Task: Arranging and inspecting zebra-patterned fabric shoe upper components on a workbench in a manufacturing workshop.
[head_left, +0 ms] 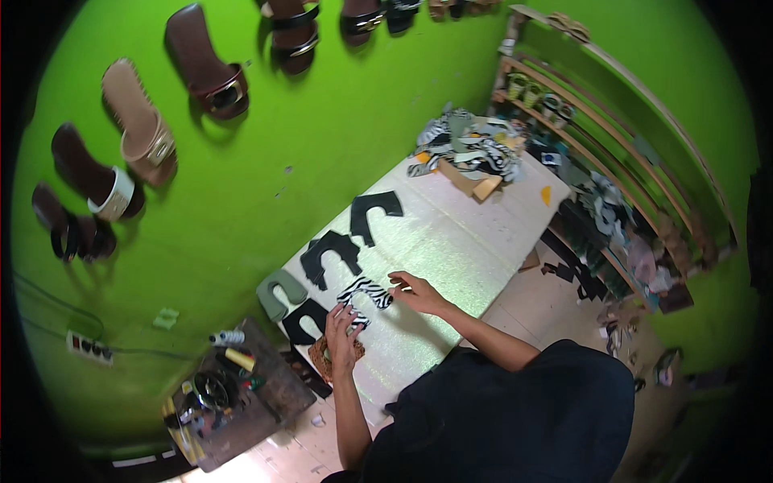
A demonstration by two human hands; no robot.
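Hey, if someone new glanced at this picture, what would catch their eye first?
Probably the bright green wall, with sandals curving across its upper left. Next, the zebra-striped piece on the pale table, near the left hand and right hand, with dark arch-shaped pieces beside it. A heap of scraps stands out at the table's upper-right end.

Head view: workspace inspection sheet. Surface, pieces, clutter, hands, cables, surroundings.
Surface: pale table, glare on it.
Pieces: curved zebra-print piece; black cutouts and grey-green cutout along wall side; brown patterned piece partly behind left hand.
Clutter: scrap pile at far end; assorted items on side table.
Hands: left hand over zebra-print piece, right hand at its right end; contact unclear.
Cables: dark cable at power strip.
Surroundings: green wall with sandals; wooden rack on right.
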